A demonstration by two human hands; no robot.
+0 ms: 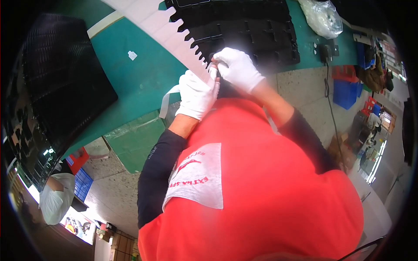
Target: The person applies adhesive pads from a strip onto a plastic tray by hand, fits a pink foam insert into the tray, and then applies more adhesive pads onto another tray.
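My left hand point(196, 92), in a white glove with bare fingertips, is closed on the near end of a long white strip point(167, 37) with a notched edge. The strip runs up and left across the green table point(130, 78). Close beside it at the right, my right hand point(238, 68), also gloved, has its fingers pressed together near the strip's end; what they hold is too small to make out. Beyond my hands lies a black moulded tray point(257, 32). A narrow white band point(165, 104) hangs at the left of my left hand.
Black sheets point(65, 78) stand at the left. A clear plastic bag point(324, 19) and a black plug point(325, 53) are at the upper right. Blue crates point(345, 93) stand beyond the table edge. A person point(57, 198) is at the lower left.
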